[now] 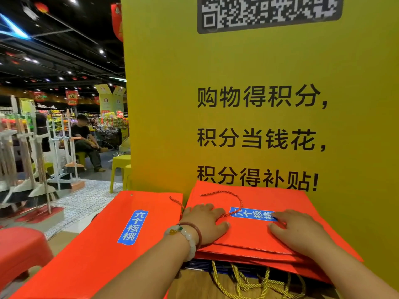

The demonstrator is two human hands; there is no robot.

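Below the yellow board (162,126), left hand (205,223) and right hand (300,231) press flat, fingers straight, on the top bag (248,236), which lies crosswise under both.

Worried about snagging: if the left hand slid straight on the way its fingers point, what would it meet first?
Probably the red cord lying on the top red bag, just ahead of the left hand; then the blue label.
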